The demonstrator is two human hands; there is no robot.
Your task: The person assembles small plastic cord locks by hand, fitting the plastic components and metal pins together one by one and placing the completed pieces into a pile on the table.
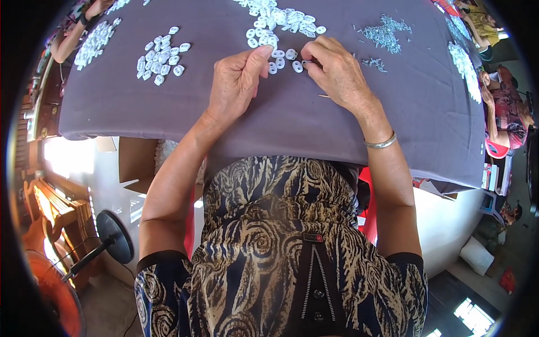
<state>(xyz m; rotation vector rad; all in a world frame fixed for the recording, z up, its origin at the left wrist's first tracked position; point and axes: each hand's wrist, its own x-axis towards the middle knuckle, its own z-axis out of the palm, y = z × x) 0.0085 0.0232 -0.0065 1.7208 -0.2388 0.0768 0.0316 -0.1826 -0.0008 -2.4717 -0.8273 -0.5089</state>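
My left hand [238, 78] is closed in a pinch, thumb pressed against the fingers, above the grey cloth. What lies between its fingertips is hidden. Just past them are several loose white oval plastic pieces with two holes [297, 67]. My right hand [339, 73] is bent over the cloth with thumb and forefinger together beside those pieces. Whatever it pinches is too small to make out. A thin pale pointed tip [324, 96] shows beneath the right palm. Farther off, a larger heap of the same white pieces [275, 19] spreads out.
A pile of white pieces [161, 56] lies to the left. Small metal pins or screws [387, 32] are heaped to the right. More white pieces lie near other people's hands [96, 8] at both sides. A fan [53, 292] stands at lower left, and a cardboard box [136, 163] sits below the table edge.
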